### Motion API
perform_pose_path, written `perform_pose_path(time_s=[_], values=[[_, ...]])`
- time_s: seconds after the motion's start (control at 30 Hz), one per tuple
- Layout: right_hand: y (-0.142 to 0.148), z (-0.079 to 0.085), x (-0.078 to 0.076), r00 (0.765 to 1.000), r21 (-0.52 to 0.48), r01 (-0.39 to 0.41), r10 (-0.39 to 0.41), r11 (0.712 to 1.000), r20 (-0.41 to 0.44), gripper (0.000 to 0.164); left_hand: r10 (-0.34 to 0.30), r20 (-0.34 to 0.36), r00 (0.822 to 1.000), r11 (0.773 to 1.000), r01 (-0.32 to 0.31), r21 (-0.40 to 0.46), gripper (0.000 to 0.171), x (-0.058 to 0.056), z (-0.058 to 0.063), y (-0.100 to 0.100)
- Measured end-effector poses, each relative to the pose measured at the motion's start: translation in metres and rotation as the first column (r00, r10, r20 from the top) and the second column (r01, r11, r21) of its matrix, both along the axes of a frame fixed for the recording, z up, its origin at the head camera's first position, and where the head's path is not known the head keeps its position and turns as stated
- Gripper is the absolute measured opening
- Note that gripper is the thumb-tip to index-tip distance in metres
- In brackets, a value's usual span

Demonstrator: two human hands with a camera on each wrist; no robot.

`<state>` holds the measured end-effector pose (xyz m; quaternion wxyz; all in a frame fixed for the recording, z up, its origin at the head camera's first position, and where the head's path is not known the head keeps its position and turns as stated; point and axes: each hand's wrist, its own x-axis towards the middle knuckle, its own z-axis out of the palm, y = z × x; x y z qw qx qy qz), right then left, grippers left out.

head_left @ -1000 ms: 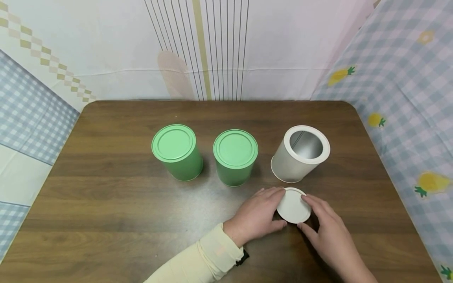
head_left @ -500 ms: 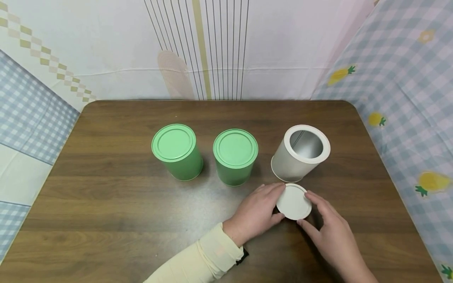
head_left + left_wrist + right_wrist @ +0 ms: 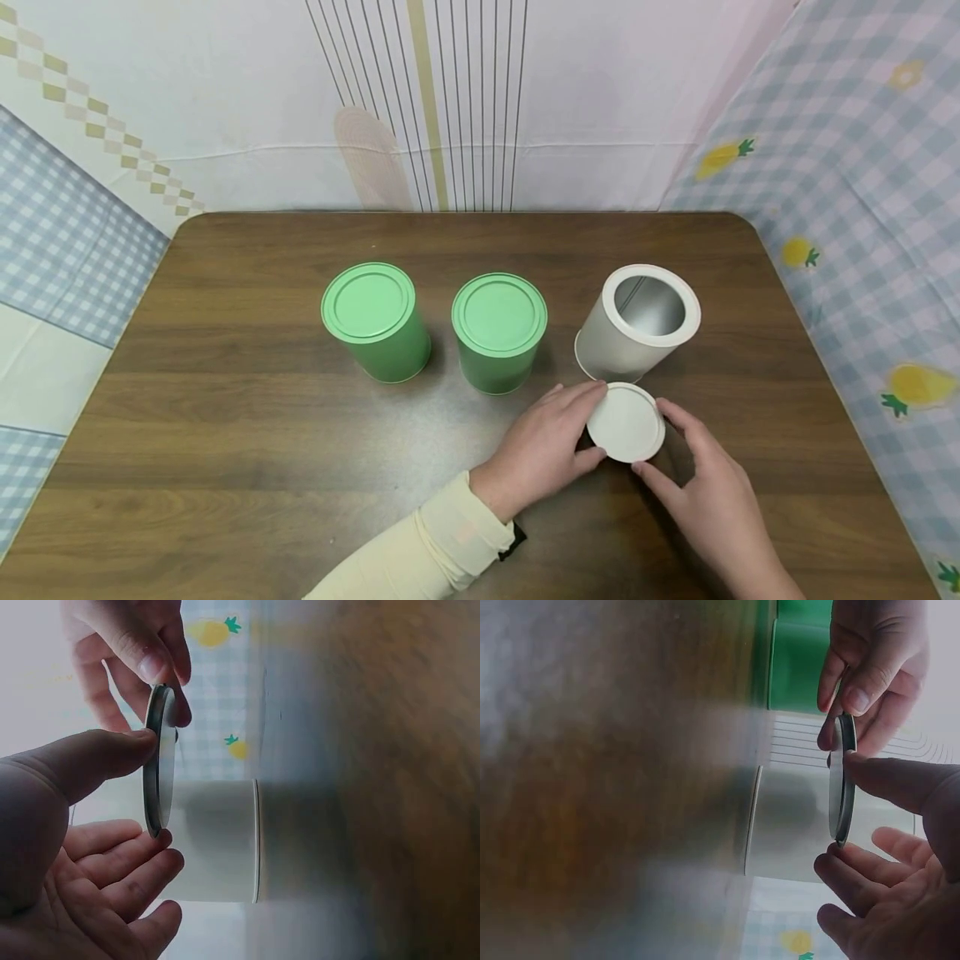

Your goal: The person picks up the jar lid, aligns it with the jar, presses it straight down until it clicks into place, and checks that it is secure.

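A round white lid [image 3: 626,422] is held by its edge between both hands, raised off the table as the wrist views show. My left hand [image 3: 542,454] pinches its left side with thumb and fingertips; my right hand [image 3: 708,492] does the same on the right. In the left wrist view the lid [image 3: 160,761] appears edge-on, thumb on one side and fingers on the other. Just behind it stands a white can [image 3: 618,350], uncovered, its metal inside showing through the round opening. The right wrist view shows the can [image 3: 795,825] beyond the lid.
Two green cans with green lids stand to the left: a middle one [image 3: 498,333] and a farther-left one [image 3: 375,321]. All stand on a brown wooden table [image 3: 225,467]. Patterned cloth [image 3: 847,208] hangs behind and along the sides.
The lid has risen and shifted slightly away from the body, nearer the white can, with both hands moving along. The right hand has moved a little right. The cans have stayed put.
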<state>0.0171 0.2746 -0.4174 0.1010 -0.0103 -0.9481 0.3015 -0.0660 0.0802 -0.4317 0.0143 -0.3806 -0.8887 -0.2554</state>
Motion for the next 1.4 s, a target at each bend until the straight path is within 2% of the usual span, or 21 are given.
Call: perform_pose_path(time_s=[0.43,0.67,0.83,1.13,1.4], values=[[-0.002,0.006,-0.001,0.999,-0.040,0.037,-0.037,0.999,-0.006,0.089,-0.004,-0.022,1.000,0.999,0.004,0.033,0.070,-0.001,0.005,-0.003],[-0.004,0.005,0.000,0.997,-0.054,0.051,-0.054,0.997,-0.061,0.094,-0.002,-0.019,1.000,0.997,0.004,0.074,0.069,0.000,0.010,-0.005],[-0.004,0.005,-0.001,0.992,-0.077,0.032,-0.041,0.997,-0.118,0.099,-0.005,-0.026,1.000,0.995,0.007,0.103,0.069,0.000,0.014,-0.006],[-0.003,0.008,-0.003,0.990,-0.075,0.025,-0.035,0.997,-0.133,0.099,-0.003,-0.033,0.999,0.991,0.008,0.133,0.069,-0.001,0.016,-0.007],[-0.006,0.010,-0.006,0.985,-0.112,-0.020,0.000,0.993,-0.174,0.103,-0.004,-0.040,0.999,0.987,0.010,0.161,0.070,-0.002,0.018,-0.010]])
